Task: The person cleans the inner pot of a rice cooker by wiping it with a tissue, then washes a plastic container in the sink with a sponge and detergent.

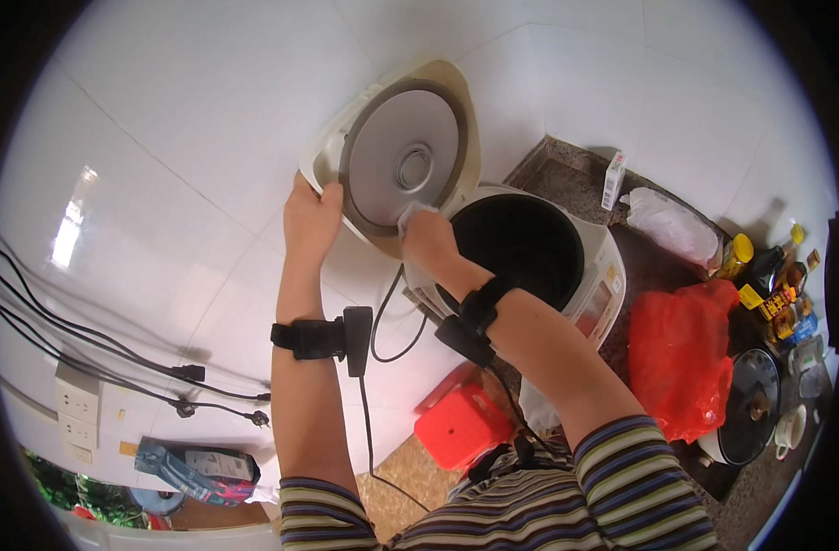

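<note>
A white rice cooker stands on the stone counter with its lid raised. Inside the lid is a round grey metal plate with a small round vent cap on it. My left hand grips the lid's outer left edge. In my right hand is a white tissue or thin cloth, pressed near the lower rim of the metal plate. Below the lid, the black inner pot sits in the cooker; its bottom is too dark to make out. Each wrist wears a black strap with a device.
Right of the cooker are a red plastic bag, a white plastic bag, a small box, several condiment bottles and a glass-lidded pot. A red plastic stool is on the floor. Black power cords hang at left.
</note>
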`<state>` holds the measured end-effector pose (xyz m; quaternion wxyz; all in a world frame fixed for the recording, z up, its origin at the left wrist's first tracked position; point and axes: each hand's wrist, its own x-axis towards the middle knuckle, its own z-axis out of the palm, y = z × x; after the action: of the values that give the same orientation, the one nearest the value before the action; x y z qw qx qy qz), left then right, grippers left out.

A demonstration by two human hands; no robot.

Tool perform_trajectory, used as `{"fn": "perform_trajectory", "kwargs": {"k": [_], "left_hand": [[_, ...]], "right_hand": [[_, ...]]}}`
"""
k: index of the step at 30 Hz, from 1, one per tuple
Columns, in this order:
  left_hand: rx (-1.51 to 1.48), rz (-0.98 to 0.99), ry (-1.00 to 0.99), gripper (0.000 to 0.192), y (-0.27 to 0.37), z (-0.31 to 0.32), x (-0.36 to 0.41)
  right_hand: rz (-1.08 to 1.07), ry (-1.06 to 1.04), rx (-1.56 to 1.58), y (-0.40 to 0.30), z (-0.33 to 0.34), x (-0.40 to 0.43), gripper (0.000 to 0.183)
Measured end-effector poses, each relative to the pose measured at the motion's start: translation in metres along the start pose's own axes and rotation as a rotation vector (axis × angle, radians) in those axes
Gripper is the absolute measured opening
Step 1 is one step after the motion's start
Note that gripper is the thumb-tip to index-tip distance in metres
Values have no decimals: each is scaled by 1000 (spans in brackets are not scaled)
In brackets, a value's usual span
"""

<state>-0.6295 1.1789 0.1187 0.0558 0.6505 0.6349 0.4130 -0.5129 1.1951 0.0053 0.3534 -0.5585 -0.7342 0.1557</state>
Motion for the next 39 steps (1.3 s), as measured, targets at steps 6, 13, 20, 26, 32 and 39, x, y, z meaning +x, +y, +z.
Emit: {"fn": "perform_trajectory", "kwargs": {"k": [6,13,20,26,32,39], "left_hand": [[-38,22,-20,34,16,8,-9],[31,103,17,36,18,-2,-20],[114,201,44,43,40,16,-61],[171,510,81,50,45,33,-108],[155,572,3,54,55,38,-133],[161,537,-47,58,55,39,-143]], "right_hand": [[231,-29,752,11,-29,-3,18],[107,22,1520,38,-141,-41,24],[214,155,1814,79,-213,-98,31],[363,470,1672,96,-231,-146,37],[367,546,1601,119,-237,-176,37],[430,460,1252,100,-210,-149,49]]}}
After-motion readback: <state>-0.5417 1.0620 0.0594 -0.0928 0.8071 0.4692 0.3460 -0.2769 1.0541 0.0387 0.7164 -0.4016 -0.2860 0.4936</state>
